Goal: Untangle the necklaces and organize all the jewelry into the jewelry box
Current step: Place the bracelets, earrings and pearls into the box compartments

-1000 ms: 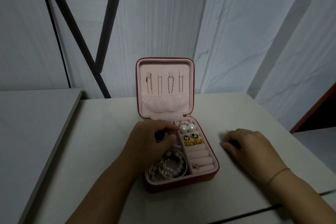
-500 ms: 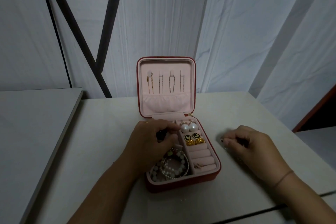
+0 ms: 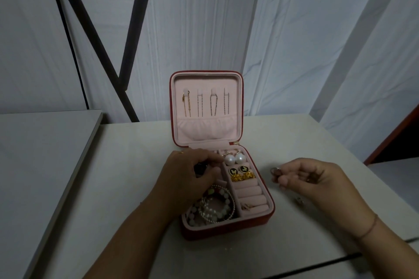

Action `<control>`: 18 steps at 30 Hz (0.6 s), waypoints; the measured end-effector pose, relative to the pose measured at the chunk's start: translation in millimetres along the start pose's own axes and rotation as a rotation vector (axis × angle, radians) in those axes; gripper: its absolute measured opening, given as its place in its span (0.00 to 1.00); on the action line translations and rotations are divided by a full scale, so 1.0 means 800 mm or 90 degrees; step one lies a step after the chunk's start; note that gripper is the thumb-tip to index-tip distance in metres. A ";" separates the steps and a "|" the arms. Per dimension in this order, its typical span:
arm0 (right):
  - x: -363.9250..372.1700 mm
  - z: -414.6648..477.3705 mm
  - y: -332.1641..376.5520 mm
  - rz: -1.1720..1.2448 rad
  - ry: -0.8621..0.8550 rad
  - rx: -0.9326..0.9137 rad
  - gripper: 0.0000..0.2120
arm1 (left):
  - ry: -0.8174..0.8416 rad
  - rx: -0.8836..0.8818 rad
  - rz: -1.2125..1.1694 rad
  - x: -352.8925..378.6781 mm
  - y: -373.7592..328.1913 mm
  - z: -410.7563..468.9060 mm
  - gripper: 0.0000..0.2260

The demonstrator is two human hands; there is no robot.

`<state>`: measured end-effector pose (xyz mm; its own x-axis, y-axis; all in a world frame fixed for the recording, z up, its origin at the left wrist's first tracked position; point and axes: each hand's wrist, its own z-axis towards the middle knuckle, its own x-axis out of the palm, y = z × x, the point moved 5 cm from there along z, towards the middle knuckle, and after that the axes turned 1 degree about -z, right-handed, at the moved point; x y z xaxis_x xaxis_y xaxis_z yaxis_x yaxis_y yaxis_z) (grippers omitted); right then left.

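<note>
The red jewelry box (image 3: 269,215) stands open on the table, its pink lid (image 3: 206,129) upright with necklace chains (image 3: 205,104) hung inside. My left hand (image 3: 188,176) is inside the box's upper left compartment, fingers curled round a small dark item (image 3: 200,169). Beaded bracelets (image 3: 215,208) fill the lower left compartment. Pearl earrings (image 3: 234,159), black studs (image 3: 238,169) and gold earrings (image 3: 242,176) sit in the right column. My right hand (image 3: 310,179) hovers right of the box, pinching a small ring-like piece (image 3: 275,171).
A small jewelry piece (image 3: 299,200) lies on the white table (image 3: 127,188) under my right hand. A second table (image 3: 40,147) adjoins on the left. Black metal bars (image 3: 127,36) lean against the white sheeted wall behind.
My right hand has lifted off the table and risen slightly with the small piece pinched at its fingertips. My left hand stays in the box's upper left compartment.
</note>
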<state>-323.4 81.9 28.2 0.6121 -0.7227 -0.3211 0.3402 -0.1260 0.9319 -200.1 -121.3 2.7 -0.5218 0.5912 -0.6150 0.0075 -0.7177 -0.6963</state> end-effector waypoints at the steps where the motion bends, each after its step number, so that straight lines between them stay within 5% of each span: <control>1: 0.005 -0.002 0.005 0.013 0.026 -0.017 0.10 | 0.000 -0.001 0.000 0.000 0.000 0.000 0.10; 3: 0.018 -0.008 0.010 -0.035 0.076 -0.068 0.05 | -0.001 -0.004 0.002 -0.001 0.000 0.000 0.10; 5: 0.025 -0.012 0.004 -0.108 0.118 -0.106 0.15 | -0.003 -0.006 0.000 -0.001 0.000 0.000 0.10; 10: 0.030 -0.015 -0.003 -0.124 0.140 -0.120 0.19 | -0.001 -0.002 0.003 0.000 -0.002 0.000 0.10; 18: 0.028 -0.008 0.015 -0.254 0.131 -0.157 0.07 | -0.003 0.001 -0.004 0.000 -0.001 0.000 0.10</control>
<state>-300.7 68.4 31.1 0.5194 -0.4987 -0.6939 0.7194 -0.1831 0.6701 -199.8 -120.9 3.2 -0.5253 0.5943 -0.6090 0.0024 -0.7147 -0.6994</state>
